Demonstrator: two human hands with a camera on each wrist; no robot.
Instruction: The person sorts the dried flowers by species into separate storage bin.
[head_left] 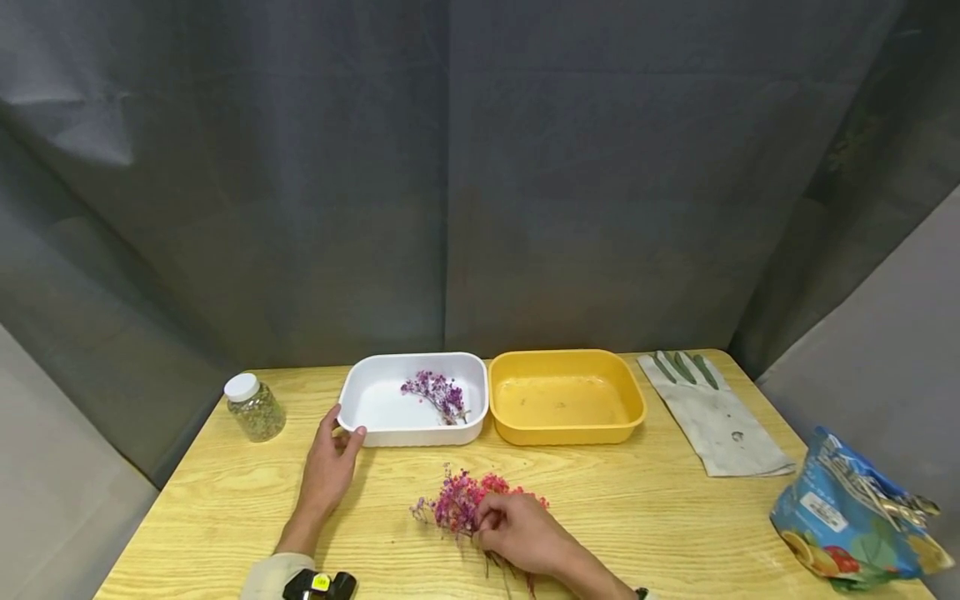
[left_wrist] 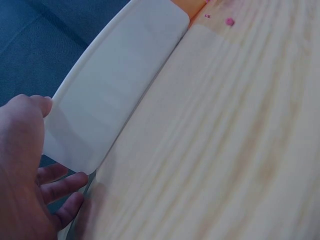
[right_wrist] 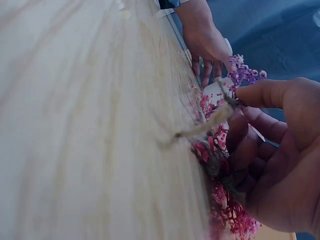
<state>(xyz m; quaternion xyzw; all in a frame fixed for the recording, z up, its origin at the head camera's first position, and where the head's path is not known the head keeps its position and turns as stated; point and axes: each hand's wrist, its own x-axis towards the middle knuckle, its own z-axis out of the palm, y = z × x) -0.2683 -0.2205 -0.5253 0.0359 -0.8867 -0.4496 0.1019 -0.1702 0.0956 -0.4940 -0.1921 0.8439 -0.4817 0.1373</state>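
Observation:
In the head view my left hand (head_left: 330, 467) holds the near left corner of a white plastic tray (head_left: 375, 408). The left wrist view shows its thumb over the rim and its fingers at the corner of the tray wall. A sprig of purple dried flowers (head_left: 438, 393) lies inside this tray. My right hand (head_left: 521, 533) is over a bunch of pink and purple dried flowers (head_left: 457, 504) on the table. In the right wrist view, its thumb and index finger pinch a thin stem topped with small purple flowers (right_wrist: 245, 72); the pink flowers (right_wrist: 240, 220) lie beneath the hand.
A yellow tray (head_left: 566, 412) stands against the white one's right side. A lidded jar (head_left: 257, 410) is at the left. Green pieces (head_left: 686, 369) lie on a pale cloth (head_left: 731, 433) at the right, with a blue bag (head_left: 851, 517) nearer the front. Dark curtains hang behind the table.

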